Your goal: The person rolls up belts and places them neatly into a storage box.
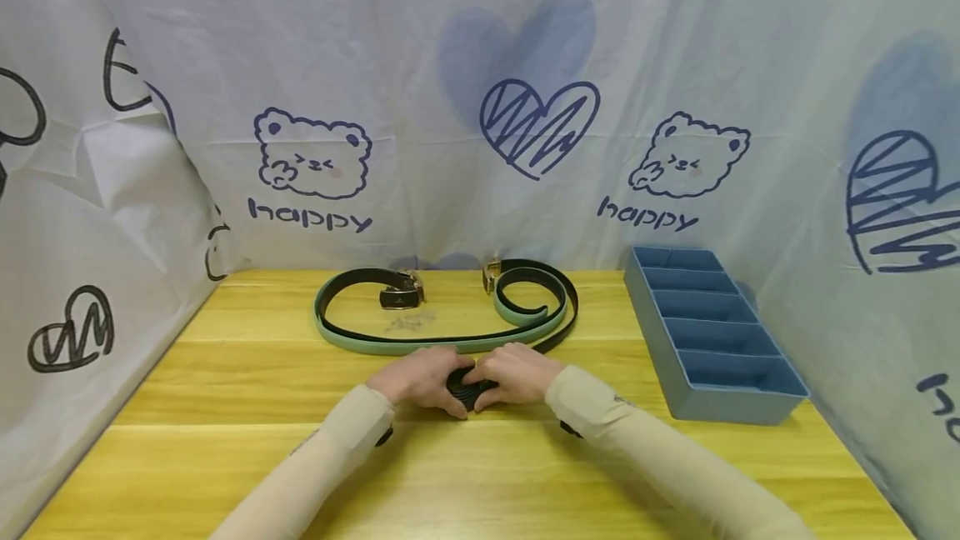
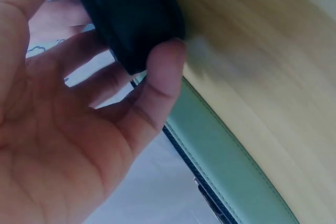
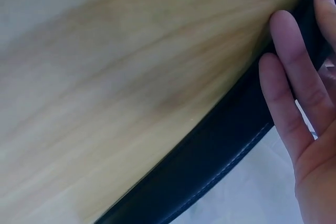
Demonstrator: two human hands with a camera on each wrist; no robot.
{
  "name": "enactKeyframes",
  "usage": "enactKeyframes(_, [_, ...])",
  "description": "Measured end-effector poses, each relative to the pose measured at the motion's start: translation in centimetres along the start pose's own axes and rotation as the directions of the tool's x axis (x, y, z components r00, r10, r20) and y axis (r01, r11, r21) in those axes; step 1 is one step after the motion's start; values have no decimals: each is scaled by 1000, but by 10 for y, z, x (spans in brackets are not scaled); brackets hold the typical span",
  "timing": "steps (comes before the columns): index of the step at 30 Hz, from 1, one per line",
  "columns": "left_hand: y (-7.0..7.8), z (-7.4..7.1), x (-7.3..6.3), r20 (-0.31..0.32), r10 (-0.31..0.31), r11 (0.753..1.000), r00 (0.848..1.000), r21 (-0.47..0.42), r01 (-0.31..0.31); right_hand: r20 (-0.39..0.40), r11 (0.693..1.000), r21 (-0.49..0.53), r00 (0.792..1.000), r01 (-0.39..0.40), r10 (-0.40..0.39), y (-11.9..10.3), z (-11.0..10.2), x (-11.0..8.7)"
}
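Note:
Both hands hold a coiled black belt (image 1: pixel 467 390) standing on its edge near the middle of the table. My left hand (image 1: pixel 425 377) curls round the coil's left side, its thumb and fingers bent about the roll in the left wrist view (image 2: pixel 58 129). From the right, my right hand (image 1: pixel 517 373) grips the coil, with fingertips against the black strap (image 3: pixel 210 145) in the right wrist view. The strap's uncoiled part runs back to a gold buckle (image 1: pixel 491 276). Behind the hands, a light green belt (image 1: pixel 420 347) with a black inner side lies on edge.
The green belt's buckle (image 1: pixel 412 283) is at the back left, and its other end curls inside the black strap's curve. A grey-blue divided box (image 1: pixel 720 402) stands at the right on the wooden table (image 1: pixel 480 473). A printed white cloth (image 1: pixel 427 107) hangs behind.

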State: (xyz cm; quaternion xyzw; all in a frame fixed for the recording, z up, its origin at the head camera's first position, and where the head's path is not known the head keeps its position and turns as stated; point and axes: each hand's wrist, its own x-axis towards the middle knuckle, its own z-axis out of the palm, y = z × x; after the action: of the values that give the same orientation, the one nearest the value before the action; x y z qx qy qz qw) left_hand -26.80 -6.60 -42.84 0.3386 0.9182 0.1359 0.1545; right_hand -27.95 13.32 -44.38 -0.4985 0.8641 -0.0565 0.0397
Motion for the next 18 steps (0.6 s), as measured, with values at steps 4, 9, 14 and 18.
enactKeyframes(4, [0,-1,0,10,16,1000,1000,-16,-16,-6,1000,13,1000,-6,6,0,0,-2])
enactKeyframes(9, [2,3,-2,-38,-49,998,998,-28,48,1,999,28,1000,-25,25,-2,-1,-1])
enactKeyframes(14, [4,7,-5,-75,-60,998,995,-11,60,5,1000,28,1000,-13,12,-2,1,-1])
enactKeyframes(18, [4,6,-3,-64,-30,999,998,31,32,3,1000,7,1000,-11,11,0,0,-4])
